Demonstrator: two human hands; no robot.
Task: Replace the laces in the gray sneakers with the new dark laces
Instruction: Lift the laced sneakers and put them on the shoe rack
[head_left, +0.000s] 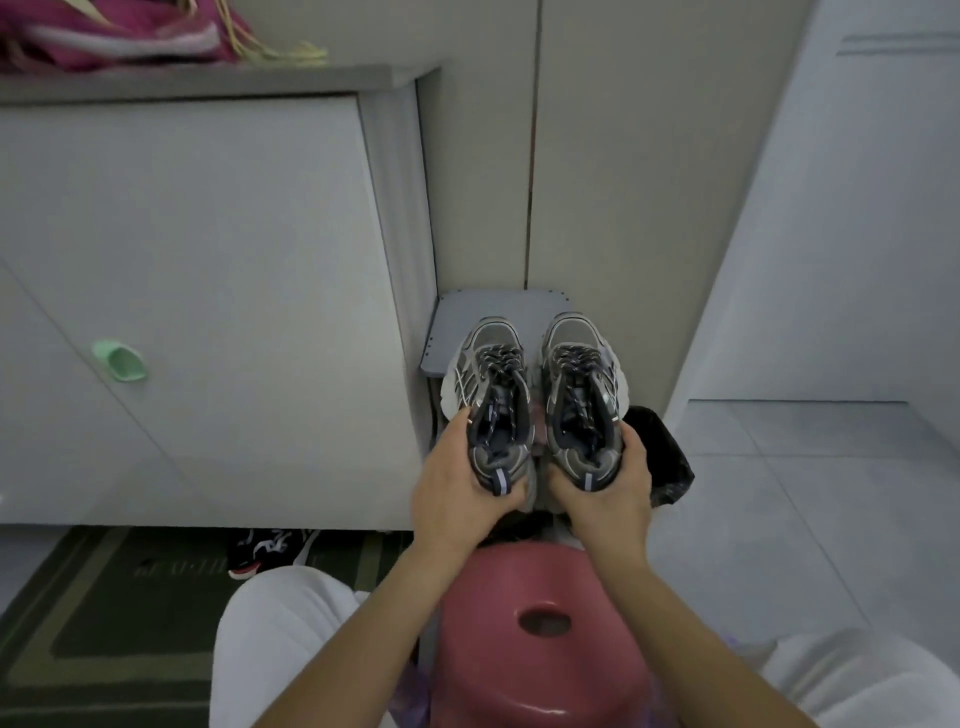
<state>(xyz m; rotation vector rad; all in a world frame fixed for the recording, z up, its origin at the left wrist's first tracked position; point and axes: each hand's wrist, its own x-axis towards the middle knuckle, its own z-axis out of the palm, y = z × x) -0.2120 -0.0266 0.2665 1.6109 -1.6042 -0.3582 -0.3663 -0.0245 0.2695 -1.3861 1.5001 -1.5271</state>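
The left hand (457, 483) is closed around the heel of the left sneaker (491, 400), and the right hand (610, 486) grips the heel of the right sneaker (579, 387) in the same way. The two gray sneakers are held side by side, close together, just beyond the pink stool (540, 649), with the toes pointing away from it. The toes are above a small gray bench (498, 306) that stands farther beyond the stool; I cannot tell if they rest on it. Both sneakers are fully laced with dark laces (496, 364) that have light speckles, and no loose lace is visible. If these are the new laces, I judge the task is almost finished and only putting the pair down is left. If they are the old ones, all the work is still to do. A black bag (667, 457) lies beyond the stool on the right, and a white cabinet (208, 260) stands on the left.
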